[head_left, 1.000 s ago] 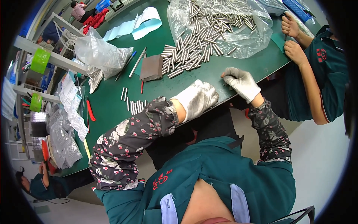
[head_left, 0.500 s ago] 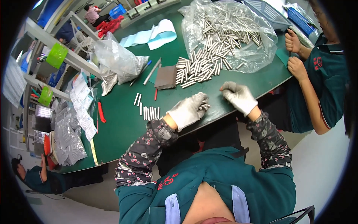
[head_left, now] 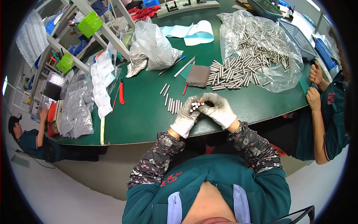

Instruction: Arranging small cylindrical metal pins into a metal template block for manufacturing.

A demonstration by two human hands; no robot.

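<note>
My left hand (head_left: pixel 185 116), in a white-and-grey work glove, is closed around a small bundle of metal pins (head_left: pixel 195 106), their round ends facing up. My right hand (head_left: pixel 220 111), gloved alike, meets it at the table's front edge. Its fingers are bent together against the right side of the bundle, partly hiding it. A short row of pins (head_left: pixel 174 105) lies on the green table just left of my left hand, with a few more pins behind it. Beyond my hands, a large heap of pins (head_left: pixel 233 72) spills from a clear plastic bag (head_left: pixel 278 84).
A grey-brown block (head_left: pixel 198 76) sits against the heap. Near it lie a metal ruler (head_left: pixel 184 66) and a blue pen (head_left: pixel 172 65). Farther left are a filled plastic bag (head_left: pixel 154 48), paper sheets (head_left: pixel 101 86) and a red-handled tool (head_left: pixel 121 93). A co-worker's hands (head_left: pixel 315 84) are at the right.
My right hand has moved left to my left hand and now touches the bundle of pins. The whole view has shifted, so the table appears farther right.
</note>
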